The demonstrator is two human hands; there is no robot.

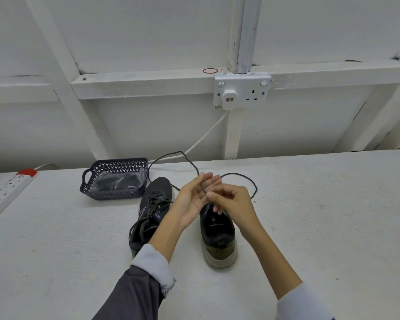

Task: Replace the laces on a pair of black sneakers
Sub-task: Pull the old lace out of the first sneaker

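Head view, right hand (233,200): fingers curled, with thumb and fingertips pinching a black lace just above the open shoe. It is a narrow, closed hold.
Left hand (194,197): palm turned toward the other hand, fingers nearly straight. The lace runs across them, but I cannot tell whether it is wound round or only draped.
Lace (240,174): apparently free of both shoes. One loop lies on the desk (321,227) beyond the hands, and another arcs toward the back edge near the basket. Its tips are not clear.
Right sneaker (218,236): mid-desk under the hands, heel toward the near edge. It looks unlaced, though the hands hide its eyelets.
Left sneaker (156,199): just beside it on the left, laced up, with loose ends trailing toward the near edge.
Basket (112,163): dark, by the back edge and left of the shoes. It holds a clear bag (116,182) with something dark inside, probably the new laces.
Stage: likely gathering the pulled lace, with one shoe stripped and the other not yet touched.
Risk, tangle: the far loops cross each other, so a quick pull could draw them into a knot.
Risk, snag: the slack passes close to the left sneaker's toe and could catch there or drag the shoe.
Risk, mix-up: old and new laces both look dark, so dropping this one in the basket could confuse them.
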